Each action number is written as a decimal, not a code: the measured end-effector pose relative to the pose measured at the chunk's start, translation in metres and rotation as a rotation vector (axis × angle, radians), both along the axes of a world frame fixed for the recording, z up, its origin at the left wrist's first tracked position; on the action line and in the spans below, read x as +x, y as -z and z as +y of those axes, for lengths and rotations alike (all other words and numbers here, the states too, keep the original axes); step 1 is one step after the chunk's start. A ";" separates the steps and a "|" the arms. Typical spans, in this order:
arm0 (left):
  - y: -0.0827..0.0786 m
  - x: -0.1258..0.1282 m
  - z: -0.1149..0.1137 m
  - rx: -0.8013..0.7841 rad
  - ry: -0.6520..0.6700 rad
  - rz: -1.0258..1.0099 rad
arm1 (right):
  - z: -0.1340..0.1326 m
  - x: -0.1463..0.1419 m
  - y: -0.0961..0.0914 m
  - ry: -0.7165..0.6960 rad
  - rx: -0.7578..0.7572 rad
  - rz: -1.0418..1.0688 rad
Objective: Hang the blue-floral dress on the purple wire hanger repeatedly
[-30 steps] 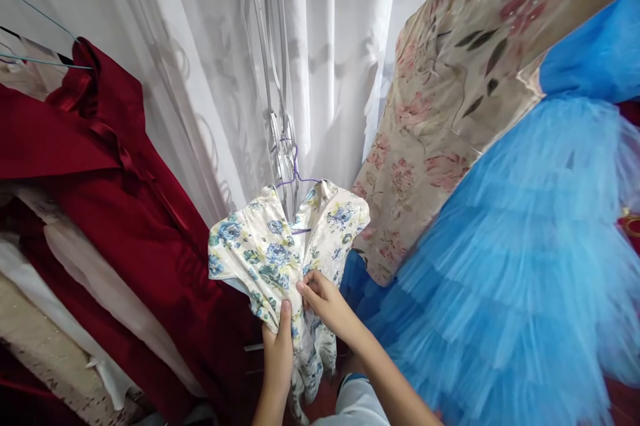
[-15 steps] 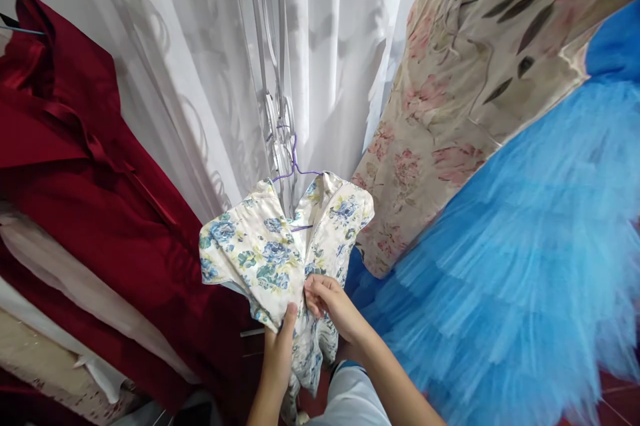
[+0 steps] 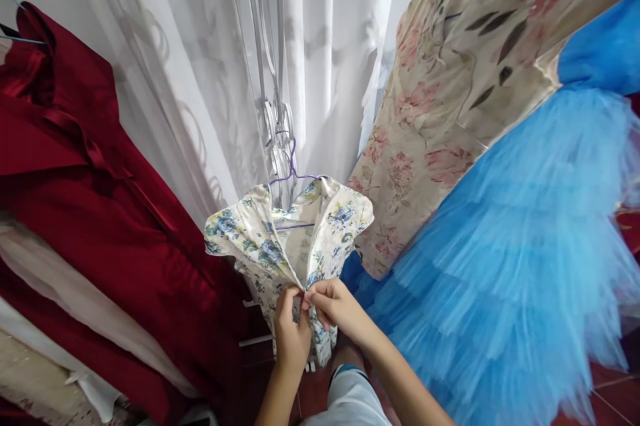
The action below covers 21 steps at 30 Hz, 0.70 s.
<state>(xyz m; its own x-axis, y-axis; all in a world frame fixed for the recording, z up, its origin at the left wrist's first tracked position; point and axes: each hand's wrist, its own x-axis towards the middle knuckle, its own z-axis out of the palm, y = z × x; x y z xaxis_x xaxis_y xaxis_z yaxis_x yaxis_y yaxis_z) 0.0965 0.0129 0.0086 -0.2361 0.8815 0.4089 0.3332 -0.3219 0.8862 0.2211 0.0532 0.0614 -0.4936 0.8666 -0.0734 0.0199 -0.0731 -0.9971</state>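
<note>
A small white dress with blue flowers (image 3: pixel 260 239) hangs on a purple wire hanger (image 3: pixel 291 169) in front of a white curtain. The dress is open down its middle. My left hand (image 3: pixel 290 329) pinches the left edge of the opening just below the gap. My right hand (image 3: pixel 334 306) pinches the right edge, and the fingertips of both hands meet at the bottom of the opening. Both hands are closed on the fabric.
A dark red satin garment (image 3: pixel 90 173) hangs at the left over pale garments. A beige dress with pink flowers (image 3: pixel 450 99) and a blue tulle skirt (image 3: pixel 510 266) hang at the right. White sheer curtain (image 3: pixel 200 66) fills the back. Clear hangers (image 3: pixel 275 119) hang above.
My left hand let go of the lower left part of the dress and came to the centre. Both hands now hold the two edges of the opening together, and the dress front spread open.
</note>
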 end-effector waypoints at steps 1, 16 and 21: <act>-0.001 0.002 0.002 0.006 -0.004 -0.027 | 0.001 -0.001 -0.004 -0.012 0.001 -0.014; -0.005 -0.005 0.002 -0.111 0.114 0.261 | 0.069 -0.010 -0.099 0.163 0.037 0.320; -0.015 -0.011 0.005 -0.104 0.237 0.354 | 0.087 -0.020 -0.147 0.215 0.221 0.336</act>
